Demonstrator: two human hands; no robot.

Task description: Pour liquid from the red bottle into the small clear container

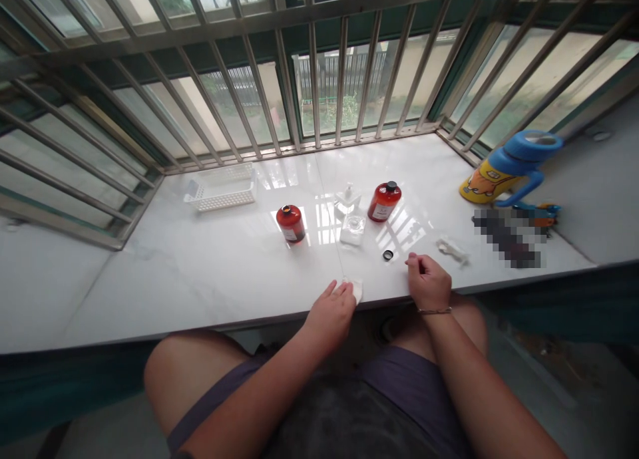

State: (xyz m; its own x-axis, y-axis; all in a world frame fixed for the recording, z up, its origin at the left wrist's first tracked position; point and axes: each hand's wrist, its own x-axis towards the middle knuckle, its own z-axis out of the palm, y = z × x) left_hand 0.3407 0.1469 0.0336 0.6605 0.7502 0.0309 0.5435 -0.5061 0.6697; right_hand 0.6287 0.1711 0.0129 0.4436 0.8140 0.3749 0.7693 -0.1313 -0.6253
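Observation:
My left hand (333,309) is at the counter's front edge, its fingers closed on a white tissue (357,290) that sticks out on their right. To its right, my right hand (430,281) forms a fist near the edge; whatever it may hold is hidden. A small black ring (388,255) lies just beyond and left of that fist. Farther back stand two red bottles: the left bottle (290,224) shows an uncovered mouth, and the right bottle (384,202) has a black top. Between them are a clear plastic package (353,230) and a whitish pump-like piece (348,198).
A white perforated basket (222,191) sits at the back left of the glossy white counter (164,273). On the right are a blue and yellow flask (504,169), a crumpled whitish item (452,250) and a pixelated dark object (506,238). Metal window bars (342,80) line the back.

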